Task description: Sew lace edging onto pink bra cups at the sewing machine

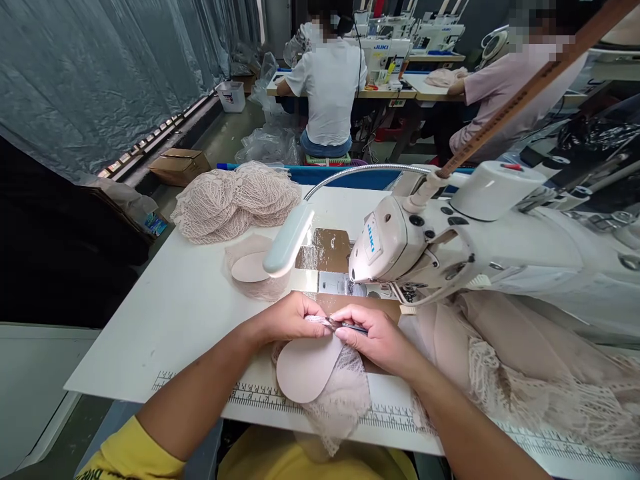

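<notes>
My left hand [290, 319] is closed, pinching the edge of a beige lace piece [350, 390]. A smooth, pale pink rounded pad [303, 373] lies against this lace below my fingers, and the lace hangs over the table's front edge. My right hand [375, 337] is closed around small thread snips [355, 327], their metal tip at the lace edge beside my left fingertips. Both hands are just in front of a white sewing machine [395, 243]. Its needle area is largely hidden behind the machine head.
On the white table [145, 327] sit a heap of beige lace [235, 200] and another pad on mesh [250, 267]. A lamp [289, 240] overhangs the middle. More beige fabric [530, 353] spreads at right. Two people sit at machines beyond.
</notes>
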The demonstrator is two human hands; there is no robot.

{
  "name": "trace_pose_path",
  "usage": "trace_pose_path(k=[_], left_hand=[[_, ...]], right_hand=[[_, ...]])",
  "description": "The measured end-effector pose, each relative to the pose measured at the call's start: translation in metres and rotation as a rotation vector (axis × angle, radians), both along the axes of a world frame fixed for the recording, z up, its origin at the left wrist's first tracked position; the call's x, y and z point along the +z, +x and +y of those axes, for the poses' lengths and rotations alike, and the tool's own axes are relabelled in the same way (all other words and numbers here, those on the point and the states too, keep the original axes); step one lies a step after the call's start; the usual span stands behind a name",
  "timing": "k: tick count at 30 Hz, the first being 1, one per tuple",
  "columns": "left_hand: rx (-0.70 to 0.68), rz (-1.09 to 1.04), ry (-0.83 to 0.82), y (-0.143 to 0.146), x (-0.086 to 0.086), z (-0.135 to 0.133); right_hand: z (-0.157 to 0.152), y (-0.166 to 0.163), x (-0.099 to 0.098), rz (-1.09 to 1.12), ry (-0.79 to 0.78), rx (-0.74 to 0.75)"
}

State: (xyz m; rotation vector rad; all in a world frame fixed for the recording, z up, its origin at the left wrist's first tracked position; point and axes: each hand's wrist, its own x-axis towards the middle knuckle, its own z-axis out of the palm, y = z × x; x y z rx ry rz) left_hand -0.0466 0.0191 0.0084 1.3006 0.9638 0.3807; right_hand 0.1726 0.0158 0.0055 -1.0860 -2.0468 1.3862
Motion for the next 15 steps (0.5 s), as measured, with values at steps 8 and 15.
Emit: trace_pose_path(k=[8, 15], left_hand=[[-0.038, 0.017, 0.032, 0.0015, 0.0, 0.0], [0.005, -0.018, -0.01, -0.001, 0.0009, -0.0008]], right_hand=[[-0.0032, -0.0083, 0.0007, -0.003, 0.024, -0.048], [0.0029, -0.0031, -0.0067, 0.042, 0.024, -0.122]])
